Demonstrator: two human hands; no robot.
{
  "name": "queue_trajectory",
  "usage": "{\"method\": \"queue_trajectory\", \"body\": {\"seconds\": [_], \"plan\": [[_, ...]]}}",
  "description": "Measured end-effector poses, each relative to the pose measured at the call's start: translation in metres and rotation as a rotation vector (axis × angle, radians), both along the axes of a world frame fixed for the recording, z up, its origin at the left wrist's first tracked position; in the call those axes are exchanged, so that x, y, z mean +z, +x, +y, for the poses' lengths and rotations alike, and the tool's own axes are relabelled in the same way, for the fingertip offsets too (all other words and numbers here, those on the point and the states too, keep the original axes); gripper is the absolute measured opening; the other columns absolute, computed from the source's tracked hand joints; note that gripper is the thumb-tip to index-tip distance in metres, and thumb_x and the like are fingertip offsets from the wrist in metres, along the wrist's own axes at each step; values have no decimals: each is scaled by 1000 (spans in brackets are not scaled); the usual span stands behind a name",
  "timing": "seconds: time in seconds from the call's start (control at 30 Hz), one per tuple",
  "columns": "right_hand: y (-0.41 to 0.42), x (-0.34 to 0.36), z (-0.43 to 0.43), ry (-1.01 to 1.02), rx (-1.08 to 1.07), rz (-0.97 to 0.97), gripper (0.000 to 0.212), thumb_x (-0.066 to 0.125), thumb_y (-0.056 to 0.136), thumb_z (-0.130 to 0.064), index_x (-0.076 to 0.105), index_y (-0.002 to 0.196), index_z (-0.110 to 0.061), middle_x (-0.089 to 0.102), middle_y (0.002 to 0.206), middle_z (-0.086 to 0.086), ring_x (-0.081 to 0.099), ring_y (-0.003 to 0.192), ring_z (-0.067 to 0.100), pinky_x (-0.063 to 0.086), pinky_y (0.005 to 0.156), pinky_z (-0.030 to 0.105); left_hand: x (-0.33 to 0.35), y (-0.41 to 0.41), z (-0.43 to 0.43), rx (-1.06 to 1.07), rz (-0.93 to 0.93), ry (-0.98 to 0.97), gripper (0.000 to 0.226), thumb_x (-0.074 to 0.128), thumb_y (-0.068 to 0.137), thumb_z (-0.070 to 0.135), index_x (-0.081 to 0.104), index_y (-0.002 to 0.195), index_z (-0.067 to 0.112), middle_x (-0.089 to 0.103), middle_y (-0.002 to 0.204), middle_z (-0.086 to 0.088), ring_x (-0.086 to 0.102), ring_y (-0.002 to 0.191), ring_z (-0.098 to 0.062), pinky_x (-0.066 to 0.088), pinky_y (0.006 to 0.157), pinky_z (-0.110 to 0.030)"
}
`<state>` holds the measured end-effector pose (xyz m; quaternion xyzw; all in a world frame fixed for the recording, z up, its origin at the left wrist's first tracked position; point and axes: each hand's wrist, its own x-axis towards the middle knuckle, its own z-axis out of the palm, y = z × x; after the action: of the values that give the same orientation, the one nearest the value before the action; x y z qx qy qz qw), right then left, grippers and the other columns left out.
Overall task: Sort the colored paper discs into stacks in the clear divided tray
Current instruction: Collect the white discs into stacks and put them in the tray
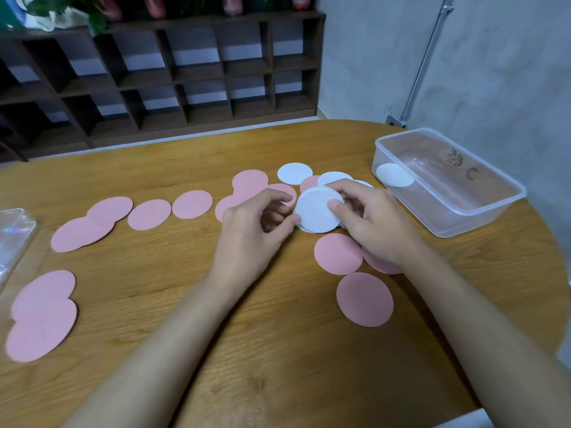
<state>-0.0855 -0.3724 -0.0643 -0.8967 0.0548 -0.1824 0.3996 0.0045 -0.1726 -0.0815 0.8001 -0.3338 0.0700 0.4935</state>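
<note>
Both hands on it. The right hand (374, 223) pinches a small stack of white round paper discs (316, 211), thumb across the top face and fingers behind. The left hand (250, 230) has its fingers curled, with thumb and forefinger against the stack's left edge. My read is that it's squaring the discs up. The stack sits just above the brown wooden table (278, 350), roughly centre.

Key relation: the clear rectangular plastic tray (482, 219) lies to the right of the stack and slightly further back, so it's on the right hand's side and that hand is nearer. The tray's long axis runs diagonally from far-left to near-right, with its left end closest to the grip.

Tray contents: white disc material (394, 175) in the left-end corner. Can't tell if it's 1 disc or a thin stack. Nothing else is visible inside, and I can't make out the dividers through the clear plastic.

Still on the table:
- At least 2 loose white paper discs (295, 173) just behind the hands.
- Pink round paper discs (364, 299) scattered left, centre and near-right, several overlapping — none in the tray yet.

Judgement: white goes in next, a short rightward carry to that same corner.
</note>
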Motion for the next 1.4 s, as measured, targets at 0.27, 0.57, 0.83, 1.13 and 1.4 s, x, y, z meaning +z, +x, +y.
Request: {"method": "queue_trajectory", "body": {"seconds": [0.27, 0.57, 0.83, 1.13, 1.4], "plan": [[5, -6, -29, 33, -192, -67, 21, 54, 102, -23, 67, 118, -26, 65, 80, 1, 60, 75, 17, 53, 68, 40, -10, 21, -16, -195, -120, 287, 54, 83, 82, 52, 69, 129, 29, 71, 124, 19, 63, 116, -1, 53, 98, -30], [12, -13, -19, 55, -262, -67, 19, 54, 103, -24, 67, 117, -25, 67, 86, -8, 63, 80, 11, 51, 61, 29, -14, 17, 0, -147, -252, 385, 52, 62, 94, 61, 61, 136, 31, 73, 115, 8, 68, 107, -15, 58, 84, -41], [11, -8, -14, 59, -228, -75, 17, 54, 104, -27, 66, 115, -29, 64, 80, -5, 64, 82, 14, 51, 67, 33, -6, 17, -2, -161, -508, 287, 30, 55, 107, 33, 66, 132, 19, 72, 87, 1, 68, 78, -21, 55, 67, -39], [7, -10, -14, 62, -185, -108, 24, 55, 103, -22, 68, 122, -27, 66, 80, -4, 64, 78, 11, 49, 70, 25, -5, 18, -7, -89, -542, 70, 26, 58, 105, 9, 68, 129, 6, 72, 105, -3, 61, 95, -19, 43, 84, -19], [6, -8, -4, 72, -108, -39, 40, 49, 105, -21, 64, 129, -49, 64, 74, 3, 58, 73, 20, 50, 70, 41, -1, 20, -9, -59, -85, -38, 41, 64, 102, 11, 59, 142, 20, 69, 86, 6, 68, 77, -9, 48, 76, -8]]}}
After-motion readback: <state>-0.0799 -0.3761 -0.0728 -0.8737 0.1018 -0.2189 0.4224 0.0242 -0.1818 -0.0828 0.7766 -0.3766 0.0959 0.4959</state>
